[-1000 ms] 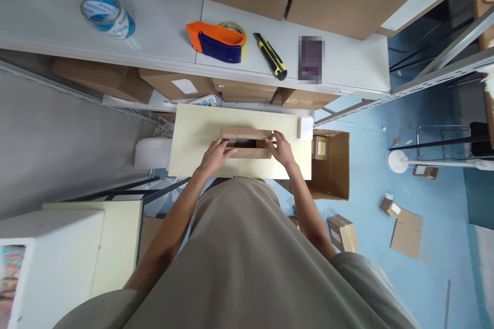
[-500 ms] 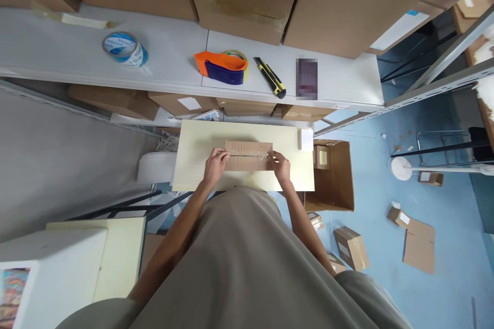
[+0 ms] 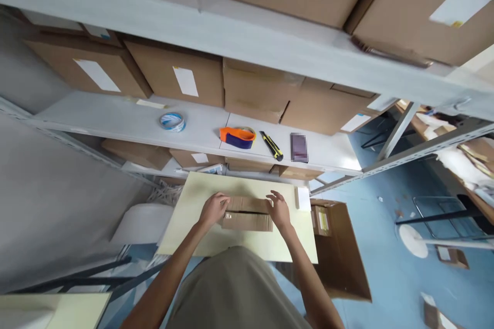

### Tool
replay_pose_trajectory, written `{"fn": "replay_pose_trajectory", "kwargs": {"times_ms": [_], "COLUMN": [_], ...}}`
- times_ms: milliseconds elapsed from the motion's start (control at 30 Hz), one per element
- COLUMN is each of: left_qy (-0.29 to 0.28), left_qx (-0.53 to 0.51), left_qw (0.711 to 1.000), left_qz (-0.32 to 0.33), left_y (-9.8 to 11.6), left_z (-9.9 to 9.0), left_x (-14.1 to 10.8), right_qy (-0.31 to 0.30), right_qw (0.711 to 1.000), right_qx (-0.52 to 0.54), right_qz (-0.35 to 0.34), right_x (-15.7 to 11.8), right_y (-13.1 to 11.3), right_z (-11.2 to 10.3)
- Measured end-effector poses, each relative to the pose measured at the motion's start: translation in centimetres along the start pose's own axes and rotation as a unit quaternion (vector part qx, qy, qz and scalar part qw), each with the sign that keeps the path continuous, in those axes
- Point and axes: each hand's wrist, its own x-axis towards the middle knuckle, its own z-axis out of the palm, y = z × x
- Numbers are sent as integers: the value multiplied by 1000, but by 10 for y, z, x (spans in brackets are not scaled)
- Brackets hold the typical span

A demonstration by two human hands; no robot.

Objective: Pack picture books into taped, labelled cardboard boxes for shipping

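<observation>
Brown cardboard box [image 3: 247, 222] flat on the pale desk [image 3: 181, 236], top folded in to a narrow slit! Left hand [image 3: 214, 208] at its left end, fingertips by the corner, grip hidden, can't tell if pinching; right hand [image 3: 279, 211] opposite, grip released, fingers raised and parted. Beyond, yellow-black cutter [image 3: 272, 146] on the shelf [image 3: 204, 136].

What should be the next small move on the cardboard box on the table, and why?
Perhaps gently push the two top flaps of the cardboard box toward each other. A dark gap shows between these flaps, while the left hand is at the box's left end and the right hand at its right end.
</observation>
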Motion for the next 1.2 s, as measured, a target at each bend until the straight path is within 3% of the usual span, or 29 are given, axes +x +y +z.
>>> {"fn": "replay_pose_trajectory", "kwargs": {"times_ms": [133,200,300,400,533,667,767,833,933,1067,1200], "left_qy": [90,133,192,232,253,240,225,208,175,135,105], "left_qx": [-34,-52,-67,-93,-129,-171,-201,-233,-277,-296,-302], "left_qw": [993,986,975,964,956,954,953,950,944,942,943], "left_qz": [65,84,95,96,77,50,25,2,-45,-84,-92], "left_y": [42,69,103,121,118,99,85,79,77,78,76], "left_z": [-49,-73,-99,-110,-106,-92,-74,-58,-36,-15,-9], "left_x": [54,78,99,100,85,56,22,-5,-45,-82,-98], "right_qy": [76,71,30,-34,-69,-58,-60,-87,-131,-141,-127], "right_qw": [986,977,973,970,966,982,994,972,903,867,864], "right_qx": [-5,-30,-111,-176,-200,-141,33,206,409,474,479], "right_qz": [-148,-200,-199,-166,-150,-111,-84,-70,-19,60,91], "right_x": [80,119,164,189,197,173,128,86,22,-37,-62], "right_y": [-80,-122,-172,-198,-205,-191,-166,-146,-122,-112,-111], "right_z": [-43,-60,-71,-67,-60,-54,-38,-21,3,22,28]}}
